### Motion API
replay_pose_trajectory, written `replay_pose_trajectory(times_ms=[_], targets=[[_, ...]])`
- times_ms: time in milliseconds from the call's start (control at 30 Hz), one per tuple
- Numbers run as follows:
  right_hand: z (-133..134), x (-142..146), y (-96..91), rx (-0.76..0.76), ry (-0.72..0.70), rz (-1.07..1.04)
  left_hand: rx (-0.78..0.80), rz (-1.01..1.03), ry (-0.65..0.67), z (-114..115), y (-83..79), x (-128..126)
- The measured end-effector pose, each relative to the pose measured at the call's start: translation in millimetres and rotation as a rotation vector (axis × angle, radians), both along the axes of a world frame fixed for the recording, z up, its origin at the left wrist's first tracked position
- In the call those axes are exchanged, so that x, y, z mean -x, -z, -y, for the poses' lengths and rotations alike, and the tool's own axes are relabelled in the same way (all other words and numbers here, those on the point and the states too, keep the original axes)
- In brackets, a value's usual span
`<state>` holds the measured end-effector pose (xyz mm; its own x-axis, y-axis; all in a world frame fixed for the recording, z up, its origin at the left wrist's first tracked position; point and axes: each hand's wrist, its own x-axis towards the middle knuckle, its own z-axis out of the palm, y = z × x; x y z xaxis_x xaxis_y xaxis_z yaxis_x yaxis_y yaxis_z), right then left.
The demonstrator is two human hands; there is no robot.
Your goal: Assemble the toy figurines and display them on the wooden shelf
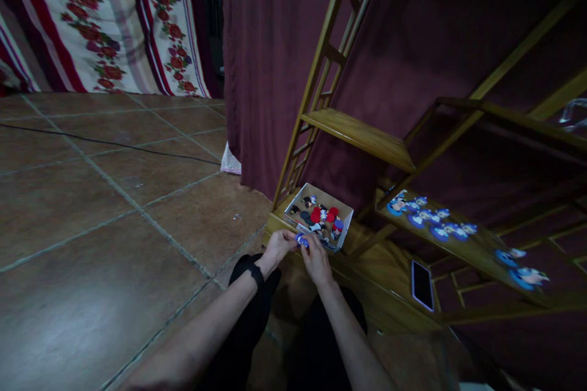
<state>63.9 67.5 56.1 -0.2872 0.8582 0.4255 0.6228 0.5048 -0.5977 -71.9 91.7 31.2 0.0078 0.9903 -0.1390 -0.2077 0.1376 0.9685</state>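
Between my two hands is a small blue-and-white figurine part (301,240), held just in front of a cardboard box. My left hand (279,248), with a dark band on the wrist, pinches it from the left. The fingers of my right hand (317,258) close on it from the right and cover part of it. The open box (345,200) sits on the low wooden shelf and holds several small pieces in red, black, blue and white. Fine detail of the held piece is too small to make out.
On the raised wooden shelf (487,249) at right stand several blue-and-white figurines (419,216) on round blue bases. A phone (422,285) lies on the lower board. Wooden uprights (316,73) rise behind the box. A black cable (110,145) crosses the tiled floor.
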Motion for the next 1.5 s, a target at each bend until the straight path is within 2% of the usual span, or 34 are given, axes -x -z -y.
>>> replay_pose_trajectory(times_ms=[267,500,600,800,867,1033,1300,1500], targets=[[1,-2,6.5,-0.015,0.080,-0.013,-0.009,0.034,-0.020,5,-6.2,-4],[0,-3,11.0,-0.013,0.101,-0.045,0.115,0.077,0.073,4,-8.5,-2],[-3,-2,14.7,0.023,0.136,-0.152,0.175,0.172,0.088,4,-10.2,0],[-9,-6,21.6,0.195,0.186,-0.457,0.261,0.375,0.103,6,-10.5,1],[-10,-6,22.5,0.238,0.167,-0.554,0.270,0.397,0.121,6,-10.0,1],[-13,-5,19.6,0.366,0.014,-0.781,0.271,0.401,0.163,6,-11.5,1],[-8,-16,-0.5,0.382,-0.074,-0.793,0.107,0.420,0.244,12,-24.8,2],[6,-14,-7.9,0.395,-0.113,-0.928,0.054,0.429,0.317,20,-36.1,2]])
